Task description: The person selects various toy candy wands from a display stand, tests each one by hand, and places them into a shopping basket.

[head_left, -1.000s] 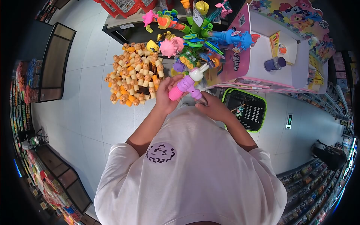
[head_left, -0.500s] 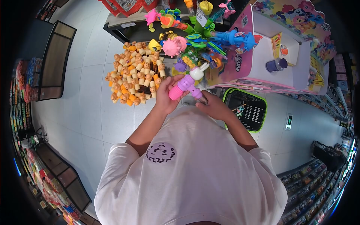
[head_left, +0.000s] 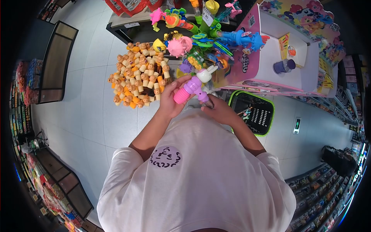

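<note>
A pink and purple toy hammer [head_left: 192, 87] is held out in front of my chest. One end of its head is a ribbed pink bellows; at the other is a white rabbit head [head_left: 204, 75] with upright ears. My left hand [head_left: 168, 99] is closed around the bellows end, its thumb lying along the near side. Lower down, the fingers of my right hand [head_left: 219, 110] wrap the hammer's handle, which looks dark and partly see-through where it shows. Just beyond the rabbit head stands a cluster of colourful plastic toys [head_left: 201, 40] with a price tag.
Left of my hands is a pile of pig-headed toys [head_left: 141, 75]. A black basket with a green rim [head_left: 273, 116] stands to my right, small items inside. Behind it is a pink display stand [head_left: 247, 63] holding a purple-lidded jar [head_left: 284, 66]. Stocked shelves [head_left: 324, 193] line the right.
The toy hammer has turned a little, its rabbit head shifting slightly to the right. Both hands keep their hold in nearly the same place.
</note>
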Available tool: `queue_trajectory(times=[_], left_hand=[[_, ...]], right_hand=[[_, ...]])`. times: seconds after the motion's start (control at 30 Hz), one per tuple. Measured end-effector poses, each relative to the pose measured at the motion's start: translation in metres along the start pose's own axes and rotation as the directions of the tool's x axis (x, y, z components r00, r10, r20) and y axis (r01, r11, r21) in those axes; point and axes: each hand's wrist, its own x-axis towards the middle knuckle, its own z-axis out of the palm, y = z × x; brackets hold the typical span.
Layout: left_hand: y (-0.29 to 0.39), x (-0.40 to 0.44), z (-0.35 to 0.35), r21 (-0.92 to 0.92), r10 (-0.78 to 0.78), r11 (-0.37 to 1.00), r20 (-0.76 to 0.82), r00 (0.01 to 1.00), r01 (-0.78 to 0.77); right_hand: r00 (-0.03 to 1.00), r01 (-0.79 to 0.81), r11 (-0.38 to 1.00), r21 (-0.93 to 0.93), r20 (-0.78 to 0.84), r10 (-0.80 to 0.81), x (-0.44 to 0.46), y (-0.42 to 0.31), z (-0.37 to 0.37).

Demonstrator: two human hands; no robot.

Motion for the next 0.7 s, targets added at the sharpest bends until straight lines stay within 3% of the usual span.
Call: queue_trajectory(times=[0.27,0.7], left_hand=[[-0.003,0.003,-0.005,0.006,0.031,0.999,0.021,0.999,-0.031],[-0.004,0.012,0.015,-0.065,0.145,0.984,-0.220,0.965,-0.163]], right_hand=[[1.000,-0.017,0.996,-0.083,0.022,0.019,-0.008,-0.018,-0.003],[0.998,-0.002,0.978,-0.210,0.065,0.016,-0.007,-0.038,-0.002]])
